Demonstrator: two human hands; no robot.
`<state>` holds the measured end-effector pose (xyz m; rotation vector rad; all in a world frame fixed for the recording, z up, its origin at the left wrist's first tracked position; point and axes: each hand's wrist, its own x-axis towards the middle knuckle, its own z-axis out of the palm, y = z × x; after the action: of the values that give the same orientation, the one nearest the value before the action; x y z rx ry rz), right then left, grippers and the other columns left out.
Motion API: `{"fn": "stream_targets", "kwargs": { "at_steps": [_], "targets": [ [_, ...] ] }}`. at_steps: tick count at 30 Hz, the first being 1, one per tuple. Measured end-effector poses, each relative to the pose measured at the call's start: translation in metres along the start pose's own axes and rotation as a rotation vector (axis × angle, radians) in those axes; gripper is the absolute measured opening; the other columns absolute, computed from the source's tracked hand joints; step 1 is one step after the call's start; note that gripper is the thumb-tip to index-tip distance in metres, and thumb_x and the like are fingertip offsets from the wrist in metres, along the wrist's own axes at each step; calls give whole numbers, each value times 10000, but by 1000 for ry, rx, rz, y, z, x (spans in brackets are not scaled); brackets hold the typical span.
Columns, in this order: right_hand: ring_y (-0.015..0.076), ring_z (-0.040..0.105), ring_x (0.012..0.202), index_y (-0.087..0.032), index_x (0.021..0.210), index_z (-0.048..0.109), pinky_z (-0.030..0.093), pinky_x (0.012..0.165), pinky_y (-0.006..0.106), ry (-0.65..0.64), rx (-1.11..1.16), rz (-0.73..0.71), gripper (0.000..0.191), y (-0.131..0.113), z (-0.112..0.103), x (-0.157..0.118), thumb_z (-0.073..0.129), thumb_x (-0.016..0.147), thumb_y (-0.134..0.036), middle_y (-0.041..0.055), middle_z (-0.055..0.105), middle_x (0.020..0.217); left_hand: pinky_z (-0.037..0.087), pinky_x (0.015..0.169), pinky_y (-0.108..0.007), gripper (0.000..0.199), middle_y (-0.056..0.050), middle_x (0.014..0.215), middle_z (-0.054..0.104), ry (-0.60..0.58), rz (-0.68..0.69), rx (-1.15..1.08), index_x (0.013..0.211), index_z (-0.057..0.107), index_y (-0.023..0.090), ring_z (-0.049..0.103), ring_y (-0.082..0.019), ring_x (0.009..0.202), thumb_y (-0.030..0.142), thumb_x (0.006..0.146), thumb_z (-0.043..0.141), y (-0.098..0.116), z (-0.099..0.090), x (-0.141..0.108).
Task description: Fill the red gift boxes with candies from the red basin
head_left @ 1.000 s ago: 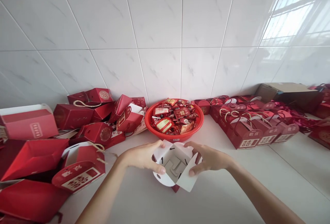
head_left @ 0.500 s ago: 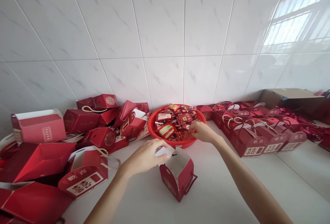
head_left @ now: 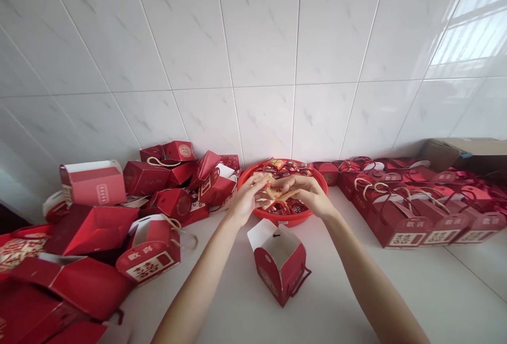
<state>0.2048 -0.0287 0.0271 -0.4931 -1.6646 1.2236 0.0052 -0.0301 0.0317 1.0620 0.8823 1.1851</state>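
Note:
Both hands are over a red basin point(head_left: 291, 221) filled with wrapped sweets point(head_left: 293, 207). My left hand point(head_left: 247, 199) is at the basin's left side, fingers curved around a pale gold packet point(head_left: 270, 188). At the right side my right hand point(head_left: 309, 193) has its fingers bent around another pale golden packet, partly hidden by the hand. Below the basin, an open red gift box point(head_left: 279, 259) stands on the white table point(head_left: 317, 312), its white flap up and its inside showing pale. Neither hand touches this box.
Loose red boxes point(head_left: 93, 228) are heaped at the left. Rows of closed red boxes with rope handles point(head_left: 404, 222) stand at the right. Behind them is a cardboard box point(head_left: 467, 149). A tiled wall point(head_left: 261, 59) runs along the back.
My left hand has left the open gift box and moved up over the basin. My right hand has lifted slightly, and pale golden packets now show between the hands. The view has shifted left.

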Motion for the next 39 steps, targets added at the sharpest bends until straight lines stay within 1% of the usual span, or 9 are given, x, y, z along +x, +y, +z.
{"fn": "stream_targets", "kwargs": {
  "at_steps": [5,7,10,14,20,23,26,31,39],
  "targets": [
    [267,630,1173,-232,966,741,518,952,392,97,7,28,178,5,6,0,639,864,-337,63,689,1292,541,593,-227,540,-31,942,730,180,196,-66,1119,667,212,693,-169,777,290,623,864,-5,2,1],
    [237,669,1064,-236,1091,709,541,886,360,129,16,88,288,5,8,1,725,834,-363,64,719,1187,555,645,-244,602,-35,944,739,232,268,-61,1182,647,225,702,-191,842,302,626,863,-7,2,1],
    [182,683,772,-186,1002,704,541,699,298,29,53,207,344,8,11,2,840,735,-355,34,738,885,558,699,-257,617,-39,994,742,244,313,-74,1213,639,239,699,-190,878,316,641,858,-9,2,3],
    [125,614,608,-175,823,682,510,614,261,15,151,193,304,12,16,3,877,691,-367,-21,675,705,540,643,-251,561,-16,955,726,172,209,-150,1183,661,258,672,-148,745,326,657,846,-14,5,5],
    [169,678,770,-197,914,697,569,752,311,47,76,132,330,14,11,4,819,752,-457,15,720,855,540,739,-283,482,-30,976,719,56,91,-166,1066,686,214,677,-180,862,260,617,854,-16,6,8],
    [201,706,872,-193,963,707,574,832,348,134,-75,117,309,21,-3,5,679,871,-486,56,740,959,528,758,-294,485,-33,993,723,119,91,-177,1053,653,213,681,-193,901,230,602,829,-19,2,13],
    [217,704,926,-189,937,722,558,860,351,132,-434,201,162,34,-14,6,650,867,-316,64,750,977,520,740,-302,469,-23,920,719,144,46,-169,1029,634,213,683,-191,850,192,583,777,-23,-2,18],
    [226,688,829,-202,751,738,503,693,283,-57,-781,474,120,55,-18,9,718,670,-116,40,761,837,496,694,-277,499,18,817,697,165,15,-174,1036,606,228,666,-162,757,160,557,730,-28,-6,23],
    [151,592,615,-182,544,584,431,559,243,68,-646,496,152,61,-22,10,673,656,-131,-2,617,571,479,685,-278,332,-6,773,699,121,51,-122,883,693,183,639,-165,736,159,552,696,-28,-7,24]
  ]
}}
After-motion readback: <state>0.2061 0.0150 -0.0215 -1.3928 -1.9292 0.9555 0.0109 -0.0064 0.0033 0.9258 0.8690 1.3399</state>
